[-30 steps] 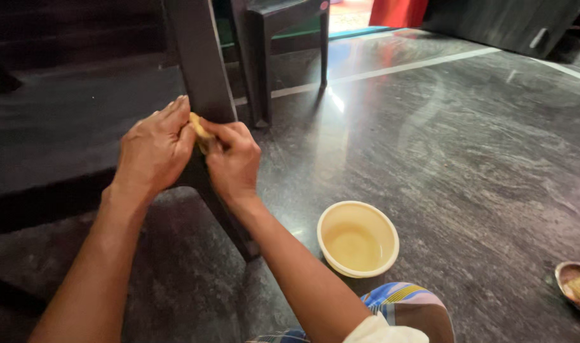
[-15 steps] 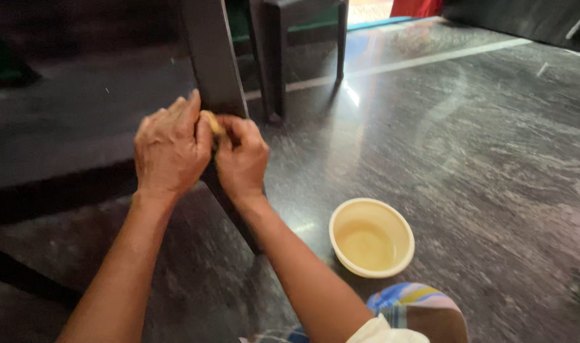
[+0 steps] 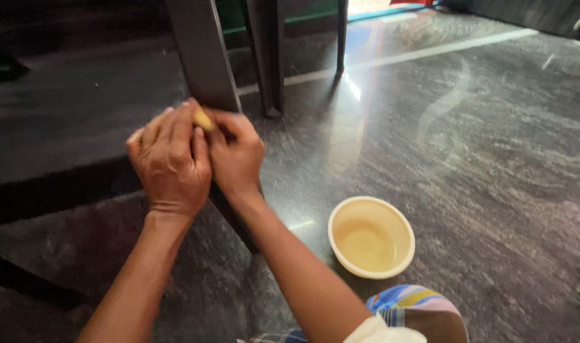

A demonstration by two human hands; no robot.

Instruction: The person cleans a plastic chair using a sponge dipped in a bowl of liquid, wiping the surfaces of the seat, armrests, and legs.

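Both hands meet in front of a dark table leg (image 3: 204, 63). My left hand (image 3: 171, 162) and my right hand (image 3: 236, 152) are closed together around a small yellowish piece (image 3: 203, 120), of which only a tip shows between the fingers. What the piece is cannot be made out. A cream-coloured round bowl (image 3: 371, 236) stands on the dark stone floor to the right of my right forearm, apart from both hands; it holds nothing that I can see.
More dark furniture legs (image 3: 267, 57) rise behind the hands. A low dark platform (image 3: 61, 127) runs along the left. My knee in striped colourful cloth (image 3: 410, 311) is at the bottom. A pale stripe (image 3: 429, 47) crosses the floor at the back.
The view has shifted, so hands and bowl sit lower and further right in frame. The hands stay pressed together on the yellowish piece. A small dish at the right edge is almost out of view.
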